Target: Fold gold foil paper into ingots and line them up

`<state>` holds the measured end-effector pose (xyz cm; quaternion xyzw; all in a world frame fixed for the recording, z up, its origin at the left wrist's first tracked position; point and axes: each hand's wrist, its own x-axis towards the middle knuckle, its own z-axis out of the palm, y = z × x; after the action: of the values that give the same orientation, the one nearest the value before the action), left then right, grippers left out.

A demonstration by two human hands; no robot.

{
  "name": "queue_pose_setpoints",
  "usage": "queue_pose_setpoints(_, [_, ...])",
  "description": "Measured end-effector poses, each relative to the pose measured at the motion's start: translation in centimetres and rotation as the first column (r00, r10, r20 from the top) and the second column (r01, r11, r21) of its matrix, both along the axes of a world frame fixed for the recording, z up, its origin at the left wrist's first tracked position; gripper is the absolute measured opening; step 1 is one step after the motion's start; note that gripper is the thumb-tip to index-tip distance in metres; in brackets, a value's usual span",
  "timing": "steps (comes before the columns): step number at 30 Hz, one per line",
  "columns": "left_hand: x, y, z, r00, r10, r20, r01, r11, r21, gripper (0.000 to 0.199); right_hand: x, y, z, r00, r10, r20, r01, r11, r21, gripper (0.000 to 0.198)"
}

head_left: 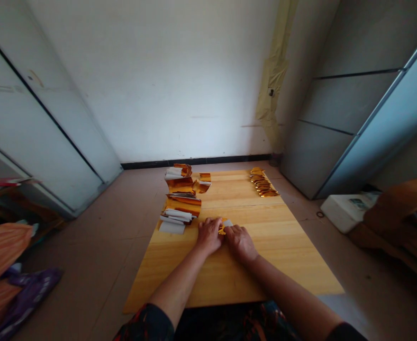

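Note:
A small piece of gold foil paper (227, 222), with a pale underside partly showing, lies on the wooden table between my hands. My left hand (209, 235) has its fingers curled and closed on the paper's left side. From the right, my right hand (241, 243) presses its bent fingers onto the same paper. My fingers cover much of it, so its full shape is hidden. Left of my left hand is a loose stack of gold foil paper sheets (183, 205), curled, some with grey-white backs up. At the far right lies a row of folded gold paper pieces (263, 183).
The wooden table (265, 265) stands on a tiled floor before a white wall (180, 94). A grey refrigerator (329, 128) rises at the right, near a white box (345, 210) and wooden furniture. Left are a pale cabinet (48, 104) and orange cloth (2, 251).

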<state>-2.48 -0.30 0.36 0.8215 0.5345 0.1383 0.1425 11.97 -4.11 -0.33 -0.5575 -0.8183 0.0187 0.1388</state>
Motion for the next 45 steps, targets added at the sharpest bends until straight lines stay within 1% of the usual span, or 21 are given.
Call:
queue_pose_setpoints(4, [-0.6, 0.2, 0.3, 0.999, -0.04, -0.002, 0.04, 0.999, -0.008, 0.038, 0.7, -0.5, -0.4, 0.998, 0.066, 0.024, -0.068, 0.994, 0.088, 0.018])
queue_pose_setpoints(7, [-1.0, 0.3, 0.8, 0.994, -0.107, -0.004, 0.107, 0.994, 0.008, 0.033, 1.8, -0.3, -0.3, 0.998, 0.055, 0.038, -0.059, 0.993, 0.105, 0.017])
queue_pose_setpoints(9, [-1.2, 0.3, 1.1, 0.988, -0.153, 0.0, 0.153, 0.988, 0.026, 0.029, 2.6, 0.1, 0.0, 0.998, 0.036, 0.048, -0.04, 0.995, 0.087, 0.017])
queue_pose_setpoints(12, [-1.1, 0.4, 1.3, 0.98, -0.199, -0.001, 0.199, 0.978, 0.056, 0.024, 3.5, 0.8, 0.7, 0.998, 0.036, 0.056, -0.037, 0.999, 0.029, 0.016])
queue_pose_setpoints(15, [-0.8, 0.7, 1.1, 0.975, -0.218, -0.036, 0.22, 0.972, 0.087, 0.02, 3.8, 1.1, 1.5, 0.998, 0.045, 0.053, -0.043, 0.999, -0.027, 0.017])
queue_pose_setpoints(17, [-0.7, 0.9, 0.9, 0.972, -0.226, -0.07, 0.233, 0.966, 0.109, 0.021, 3.8, 1.2, 1.7, 0.997, 0.051, 0.049, -0.049, 0.998, -0.044, 0.019])
queue_pose_setpoints(22, [-0.7, 1.1, 0.3, 0.958, -0.253, -0.131, 0.275, 0.943, 0.186, 0.025, 3.7, 1.0, 1.5, 0.998, 0.051, 0.026, -0.049, 0.997, -0.051, 0.022])
queue_pose_setpoints(25, [-0.7, 1.1, 0.1, 0.954, -0.261, -0.146, 0.289, 0.931, 0.222, 0.024, 3.8, 0.9, 1.2, 0.999, 0.044, 0.004, -0.043, 0.998, -0.041, 0.024])
queue_pose_setpoints(29, [-0.6, 1.1, -0.3, 0.953, -0.25, -0.172, 0.294, 0.9, 0.322, 0.024, 3.7, 0.8, 0.8, 0.999, 0.019, -0.045, -0.02, 1.0, -0.006, 0.022])
queue_pose_setpoints(32, [-0.3, 1.1, -0.9, 0.959, -0.233, -0.16, 0.28, 0.853, 0.441, 0.025, 3.6, 0.9, 0.5, 0.997, -0.041, -0.066, 0.043, 0.999, 0.018, 0.019])
queue_pose_setpoints(35, [0.1, 1.1, -1.6, 0.969, -0.212, -0.129, 0.248, 0.815, 0.524, 0.019, 3.6, 1.2, 0.0, 0.991, -0.089, -0.096, 0.093, 0.995, 0.037, 0.018])
queue_pose_setpoints(37, [0.3, 1.2, -2.0, 0.978, -0.19, -0.09, 0.209, 0.822, 0.53, 0.013, 3.7, 1.5, -0.3, 0.986, -0.114, -0.122, 0.119, 0.992, 0.035, 0.018])
queue_pose_setpoints(39, [0.4, 1.4, -2.4, 0.987, -0.159, -0.035, 0.156, 0.855, 0.494, 0.019, 3.8, 1.8, -0.4, 0.98, -0.143, -0.14, 0.147, 0.989, 0.012, 0.018])
queue_pose_setpoints(41, [0.5, 1.7, -2.7, 0.994, -0.105, 0.039, 0.079, 0.907, 0.414, 0.026, 3.7, 2.1, -0.3, 0.974, -0.167, -0.15, 0.166, 0.986, -0.022, 0.019])
queue_pose_setpoints(43, [0.5, 1.9, -2.9, 0.993, -0.022, 0.118, -0.016, 0.951, 0.31, 0.03, 3.6, 2.4, -0.2, 0.97, -0.187, -0.152, 0.181, 0.982, -0.054, 0.02])
queue_pose_setpoints(45, [0.7, 2.0, -3.0, 0.983, 0.047, 0.176, -0.086, 0.971, 0.222, 0.032, 3.4, 2.7, 0.0, 0.965, -0.221, -0.142, 0.211, 0.974, -0.083, 0.021])
